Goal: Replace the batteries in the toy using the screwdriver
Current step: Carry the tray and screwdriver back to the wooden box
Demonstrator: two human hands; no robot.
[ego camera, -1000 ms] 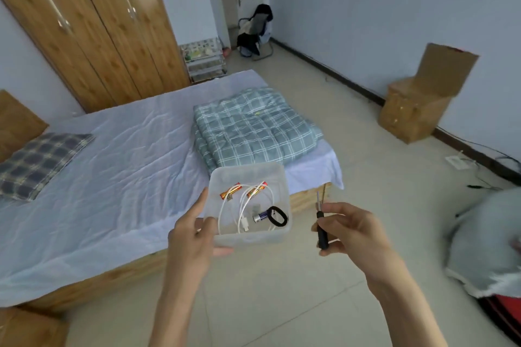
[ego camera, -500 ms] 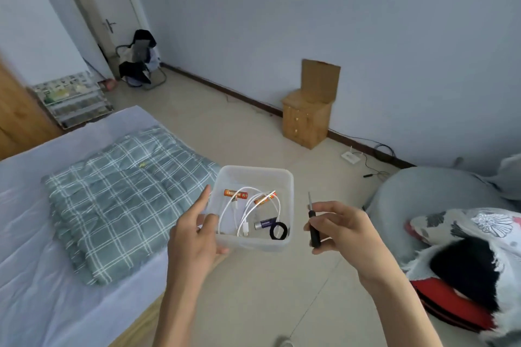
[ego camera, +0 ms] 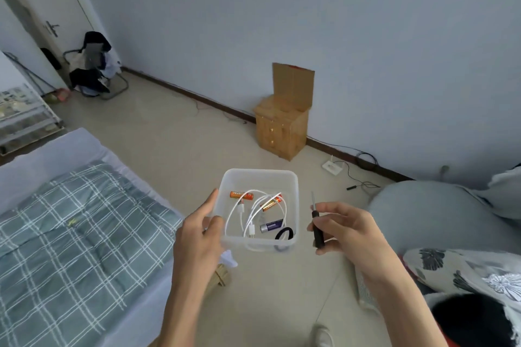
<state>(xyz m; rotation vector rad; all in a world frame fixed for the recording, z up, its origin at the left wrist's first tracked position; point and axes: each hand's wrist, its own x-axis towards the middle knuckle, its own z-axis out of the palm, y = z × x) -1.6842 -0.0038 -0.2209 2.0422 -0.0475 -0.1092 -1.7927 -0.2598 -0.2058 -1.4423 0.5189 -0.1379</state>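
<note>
My left hand [ego camera: 198, 236] grips the left wall of a clear plastic box [ego camera: 293, 186], held in the air in front of me. Inside lie two orange batteries [ego camera: 241, 195], a purple battery [ego camera: 271, 225], a white cable [ego camera: 253, 217] and a black ring [ego camera: 284, 233]. My right hand [ego camera: 348, 229] is closed around a small black-handled screwdriver [ego camera: 316, 224], its metal tip pointing up, just right of the box. No toy is in sight.
A bed with a folded plaid quilt [ego camera: 70, 236] lies at the left. A small wooden cabinet [ego camera: 280, 128] stands against the far wall, with a power strip [ego camera: 332, 167] and cords on the floor. A grey cushion [ego camera: 428, 211] and floral fabric [ego camera: 465, 273] sit at the right.
The view has swung right, away from the bed and wardrobe toward the wall and cushion. Both hands keep their grip on the box and the screwdriver.
</note>
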